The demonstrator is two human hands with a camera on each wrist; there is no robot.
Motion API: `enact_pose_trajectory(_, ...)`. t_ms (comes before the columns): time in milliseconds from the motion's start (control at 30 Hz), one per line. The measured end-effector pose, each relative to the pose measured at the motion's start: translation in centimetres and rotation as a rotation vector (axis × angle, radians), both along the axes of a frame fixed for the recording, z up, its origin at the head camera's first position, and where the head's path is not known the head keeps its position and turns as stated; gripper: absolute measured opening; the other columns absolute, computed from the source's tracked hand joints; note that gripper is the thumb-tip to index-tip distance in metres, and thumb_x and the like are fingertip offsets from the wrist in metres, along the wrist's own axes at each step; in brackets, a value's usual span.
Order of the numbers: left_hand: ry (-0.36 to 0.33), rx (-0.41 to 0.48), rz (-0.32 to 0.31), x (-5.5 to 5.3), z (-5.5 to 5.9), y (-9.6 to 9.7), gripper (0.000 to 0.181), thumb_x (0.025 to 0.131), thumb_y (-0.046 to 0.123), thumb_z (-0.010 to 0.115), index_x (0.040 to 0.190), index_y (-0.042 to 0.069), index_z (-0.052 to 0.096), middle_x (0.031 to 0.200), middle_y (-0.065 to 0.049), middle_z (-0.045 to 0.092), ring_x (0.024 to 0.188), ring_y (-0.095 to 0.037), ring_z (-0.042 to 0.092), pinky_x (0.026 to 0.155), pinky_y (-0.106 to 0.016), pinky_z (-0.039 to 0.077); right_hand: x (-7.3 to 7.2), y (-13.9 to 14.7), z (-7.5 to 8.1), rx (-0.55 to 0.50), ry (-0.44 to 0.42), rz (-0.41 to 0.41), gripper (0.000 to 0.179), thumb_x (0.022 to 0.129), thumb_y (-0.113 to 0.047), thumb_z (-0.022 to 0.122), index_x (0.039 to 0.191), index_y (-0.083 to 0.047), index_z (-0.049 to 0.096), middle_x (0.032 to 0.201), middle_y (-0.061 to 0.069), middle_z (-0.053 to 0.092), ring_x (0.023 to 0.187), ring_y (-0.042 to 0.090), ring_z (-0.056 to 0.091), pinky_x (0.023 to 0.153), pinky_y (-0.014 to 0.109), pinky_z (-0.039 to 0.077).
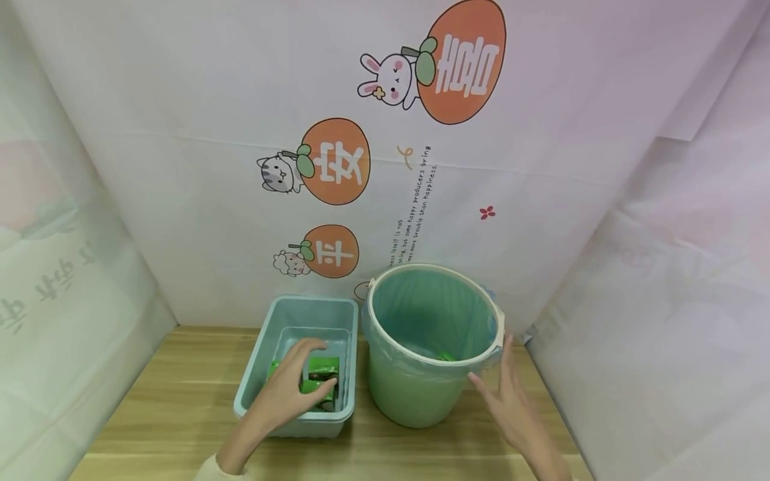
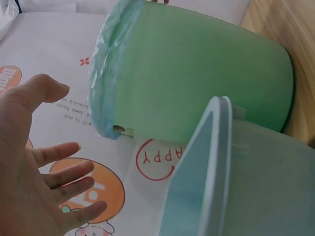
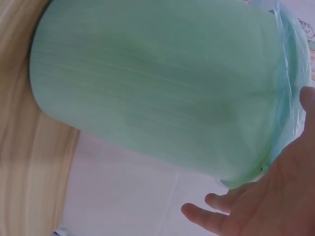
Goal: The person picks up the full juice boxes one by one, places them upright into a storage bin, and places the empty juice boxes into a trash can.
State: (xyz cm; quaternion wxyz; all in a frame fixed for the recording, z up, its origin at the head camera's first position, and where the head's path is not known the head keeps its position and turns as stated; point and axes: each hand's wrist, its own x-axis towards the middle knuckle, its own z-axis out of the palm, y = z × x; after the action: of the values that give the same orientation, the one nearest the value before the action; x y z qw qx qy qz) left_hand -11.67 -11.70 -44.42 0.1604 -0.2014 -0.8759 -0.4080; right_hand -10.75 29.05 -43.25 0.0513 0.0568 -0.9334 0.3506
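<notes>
My left hand [image 1: 289,393] hovers over the light blue plastic basin [image 1: 349,401], fingers spread and slightly bent, holding nothing. Inside the basin lie several green packets [image 1: 325,365], partly covered by that hand. To the right stands a green trash bin [image 1: 415,394], tilted in view, with a white rim and a thin bluish plastic bag [image 2: 103,73] folded over its edge. A bit of something green [image 1: 446,357] shows deep in the bin. Beside the bin's right rim is my right hand [image 1: 514,411], its fingers extended and very near or touching the rim; which one is unclear.
Basin and bin stand side by side on a wood-grain table [image 1: 162,414]. A white cloth backdrop [image 1: 210,200] with cartoon prints rises right behind them. Cloth side walls [image 1: 674,321] close off the left and right.
</notes>
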Motion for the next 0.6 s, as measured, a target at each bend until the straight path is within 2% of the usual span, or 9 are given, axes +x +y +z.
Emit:
enact_pose_trajectory(167, 0.009, 0.003, 0.010, 0.7, -0.7, -0.6, 0.055, 0.090, 0.021, 0.084, 0.138, 0.007, 0.059, 0.141, -0.007, 0.060, 0.132, -0.033, 0.057, 0.104, -0.061, 0.051, 0.7, 0.0, -0.8, 0.036, -0.016, -0.001, 0.098, 0.111, -0.050, 0.049, 0.164, -0.017, -0.027, 0.172, 0.027, -0.012, 0.150, 0.064, 0.011, 0.110, 0.082, 0.023)
enact_pose_trajectory(300, -0.036, -0.013, 0.052, 1.7, -1.3, -1.0, 0.061, 0.092, 0.027, 0.083, 0.144, 0.008, 0.057, 0.149, -0.010, 0.057, 0.136, -0.039, 0.055, 0.103, -0.065, 0.051, 1.2, 0.0, -1.5, 0.073, -0.005, -0.005, 0.096, 0.111, -0.049, 0.049, 0.166, -0.014, -0.022, 0.173, 0.022, -0.015, 0.150, 0.064, 0.014, 0.110, 0.082, 0.025)
enact_pose_trajectory(367, -0.024, -0.031, 0.074, 2.2, -1.6, -1.2, 0.064, 0.091, 0.028, 0.084, 0.146, 0.007, 0.057, 0.152, -0.013, 0.055, 0.138, -0.042, 0.054, 0.102, -0.067, 0.051, 1.5, 0.0, -1.8, 0.091, 0.003, -0.010, 0.095, 0.111, -0.049, 0.050, 0.166, -0.015, -0.020, 0.174, 0.018, -0.017, 0.148, 0.065, 0.017, 0.107, 0.083, 0.027)
enact_pose_trajectory(500, 0.086, -0.084, 0.117, 2.9, -2.1, -2.0, 0.067, 0.086, 0.024, 0.087, 0.144, 0.005, 0.059, 0.152, -0.017, 0.056, 0.136, -0.045, 0.055, 0.100, -0.068, 0.052, 2.1, -0.1, -2.5, 0.126, 0.032, 0.001, 0.092, 0.110, -0.049, 0.052, 0.169, -0.015, -0.011, 0.175, 0.013, -0.019, 0.146, 0.067, 0.022, 0.101, 0.086, 0.031)
enact_pose_trajectory(600, 0.187, -0.132, 0.149, 3.3, -2.5, -2.6, 0.068, 0.082, 0.022, 0.089, 0.141, 0.002, 0.061, 0.148, -0.019, 0.058, 0.134, -0.045, 0.056, 0.099, -0.068, 0.052, 2.4, -0.1, -3.1, 0.152, 0.046, 0.016, 0.087, 0.110, -0.047, 0.054, 0.170, -0.007, 0.004, 0.176, 0.017, -0.015, 0.146, 0.068, 0.020, 0.101, 0.087, 0.031)
